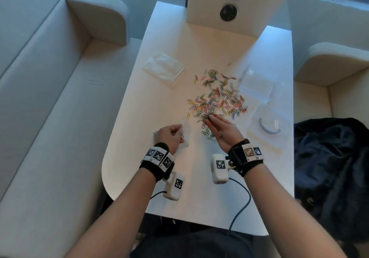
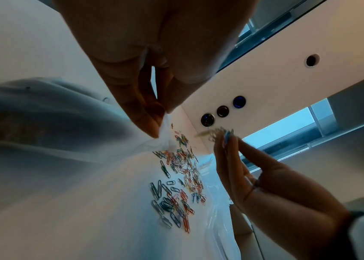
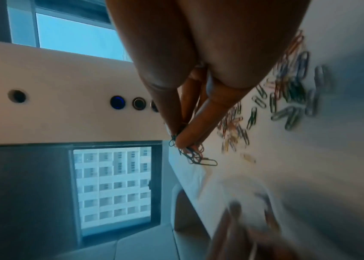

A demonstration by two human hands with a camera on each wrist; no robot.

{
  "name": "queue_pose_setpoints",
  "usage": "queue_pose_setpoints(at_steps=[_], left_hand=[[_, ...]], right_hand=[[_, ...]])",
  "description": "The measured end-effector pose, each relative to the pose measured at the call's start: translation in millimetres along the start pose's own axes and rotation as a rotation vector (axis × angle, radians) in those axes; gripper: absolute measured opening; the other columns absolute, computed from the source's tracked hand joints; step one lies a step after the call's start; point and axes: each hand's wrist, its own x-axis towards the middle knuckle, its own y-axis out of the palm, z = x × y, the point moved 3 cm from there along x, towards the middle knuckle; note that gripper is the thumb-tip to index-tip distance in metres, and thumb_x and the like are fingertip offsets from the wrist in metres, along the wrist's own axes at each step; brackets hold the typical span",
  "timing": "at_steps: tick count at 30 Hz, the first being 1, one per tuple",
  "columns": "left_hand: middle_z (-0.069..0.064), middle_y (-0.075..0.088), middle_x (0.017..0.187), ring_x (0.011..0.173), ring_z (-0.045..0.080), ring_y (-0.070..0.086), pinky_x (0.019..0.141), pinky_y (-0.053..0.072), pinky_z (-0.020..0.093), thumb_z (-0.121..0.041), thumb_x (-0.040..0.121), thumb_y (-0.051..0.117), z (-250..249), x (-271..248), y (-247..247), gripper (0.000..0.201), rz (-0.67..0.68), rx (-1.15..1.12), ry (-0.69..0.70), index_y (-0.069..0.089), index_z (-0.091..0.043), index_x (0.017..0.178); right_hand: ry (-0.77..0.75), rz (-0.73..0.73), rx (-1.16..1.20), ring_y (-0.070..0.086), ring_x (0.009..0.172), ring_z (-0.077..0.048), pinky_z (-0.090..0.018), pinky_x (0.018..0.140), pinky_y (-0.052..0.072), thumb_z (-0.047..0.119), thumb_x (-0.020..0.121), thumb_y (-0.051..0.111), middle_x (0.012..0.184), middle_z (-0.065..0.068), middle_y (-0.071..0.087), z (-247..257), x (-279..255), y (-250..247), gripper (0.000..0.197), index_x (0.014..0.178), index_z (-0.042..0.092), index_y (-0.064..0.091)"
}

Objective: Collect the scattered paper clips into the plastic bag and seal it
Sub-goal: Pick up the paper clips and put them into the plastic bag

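While pinching the plastic bag (image 1: pixel 185 132), left hand (image 1: pixel 169 137) beside right hand (image 1: pixel 223 131), clutching paper clips (image 1: pixel 205 116).

The table (image 1: pixel 171 37) is smooth and matt white. The paper clips (image 1: pixel 217 97) have glossy coloured coatings, probably plastic over wire, though blur hides detail. The plastic bag (image 1: pixel 186 132) is thin, clear, crinkled film. The sofa (image 1: pixel 50 97) is matt woven cloth, and the dark jacket (image 1: pixel 329 167) looks like soft fabric.
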Motion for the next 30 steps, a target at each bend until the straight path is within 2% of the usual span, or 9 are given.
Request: queue_pose_setpoints(at_steps=[4, 9, 12, 15, 17, 19, 24, 27, 30], left_hand=[[0.013, 0.073, 0.09, 0.065, 0.016, 0.066, 0.069, 0.057, 0.02, -0.008, 0.094, 0.059, -7.7, -11.0, 3.6, 0.024, 0.008, -0.028, 0.045, 0.07, -0.008, 0.115], [0.008, 0.075, 0.1, 0.082, 0.019, 0.069, 0.085, 0.057, 0.029, -0.011, 0.092, 0.061, -4.1, -26.9, 8.2, 0.022, 0.041, 0.075, 0.106, 0.074, -0.015, 0.109], [0.006, 0.073, 0.084, 0.064, 0.011, 0.063, 0.068, 0.053, 0.013, -0.009, 0.094, 0.059, 0.1, -37.6, 14.5, 0.022, 0.072, 0.1, 0.122, 0.073, -0.011, 0.11], [0.004, 0.07, 0.078, 0.061, 0.007, 0.061, 0.06, 0.048, 0.007, -0.008, 0.095, 0.056, 1.1, -43.5, 23.4, 0.023, 0.096, 0.136, 0.128, 0.071, -0.012, 0.112], [0.004, 0.071, 0.083, 0.063, 0.008, 0.064, 0.061, 0.05, 0.009, -0.009, 0.095, 0.057, 0.4, -45.1, 29.8, 0.023, 0.105, 0.139, 0.122, 0.072, -0.012, 0.112], [0.001, 0.073, 0.084, 0.065, 0.008, 0.067, 0.064, 0.052, 0.011, -0.01, 0.094, 0.058, 0.3, -44.6, 34.3, 0.022, 0.104, 0.142, 0.101, 0.072, -0.013, 0.11], [0.0, 0.072, 0.091, 0.074, 0.013, 0.068, 0.079, 0.056, 0.023, -0.008, 0.094, 0.059, -6.0, -29.6, 20.7, 0.023, 0.023, 0.139, 0.055, 0.074, -0.016, 0.109], [0.006, 0.072, 0.09, 0.074, 0.019, 0.068, 0.085, 0.058, 0.034, -0.006, 0.093, 0.06, -9.9, -20.4, -4.3, 0.023, -0.023, 0.107, 0.052, 0.073, -0.013, 0.111], [0.007, 0.07, 0.081, 0.07, 0.021, 0.068, 0.086, 0.059, 0.037, -0.005, 0.094, 0.059, -8.9, -16.7, -34.7, 0.024, -0.084, 0.082, 0.049, 0.071, -0.011, 0.114]], right_hand=[[-0.002, -0.024, -0.154, 0.071, 0.08, -0.022, -0.026, 0.077, 0.059, -0.009, 0.089, 0.057, 0.091, -0.019, 0.069, -39.5, -22.2, 14.7, 0.011, 0.098, -0.006, 0.062], [-0.127, -0.218, -0.674, 0.071, 0.085, -0.026, -0.034, 0.084, 0.058, -0.007, 0.084, 0.064, 0.095, -0.02, 0.072, -64.7, -23.2, -3.8, 0.016, 0.089, 0.006, 0.071], [-0.078, -0.214, -0.831, 0.07, 0.095, -0.027, -0.04, 0.089, 0.057, -0.014, 0.082, 0.058, 0.102, -0.016, 0.071, -63.1, -23.2, -5.7, 0.029, 0.094, 0.007, 0.073], [-0.093, -0.181, -0.982, 0.069, 0.086, -0.023, -0.028, 0.076, 0.06, -0.014, 0.083, 0.059, 0.099, -0.018, 0.071, -53.1, -27.5, -3.7, 0.024, 0.09, 0.006, 0.071], [-0.178, -0.148, -1.22, 0.067, 0.073, -0.016, -0.021, 0.071, 0.058, -0.009, 0.084, 0.059, 0.09, -0.015, 0.073, -44.8, -28.1, -2.2, 0.02, 0.09, 0.002, 0.075], [-0.266, -0.088, -1.439, 0.065, 0.077, -0.015, -0.021, 0.076, 0.053, -0.002, 0.085, 0.06, 0.09, -0.009, 0.074, -37.3, -27.6, -1.3, 0.021, 0.091, 0.005, 0.078], [-0.641, -0.099, -1.392, 0.061, 0.074, -0.009, -0.026, 0.08, 0.054, -0.003, 0.08, 0.056, 0.083, -0.001, 0.073, -7.3, -27.9, -16.9, 0.028, 0.082, 0.014, 0.077], [-0.72, 0.314, -1.607, 0.061, 0.076, -0.017, -0.038, 0.078, 0.054, -0.001, 0.077, 0.056, 0.085, -0.003, 0.071, -35.7, -40.1, -29.2, 0.026, 0.08, 0.016, 0.075], [-0.704, 0.921, -1.974, 0.056, 0.121, -0.029, -0.045, 0.102, 0.047, 0.008, 0.087, 0.059, 0.134, -0.01, 0.059, -104.8, -57.1, -48.1, 0.034, 0.118, 0.018, 0.067]])
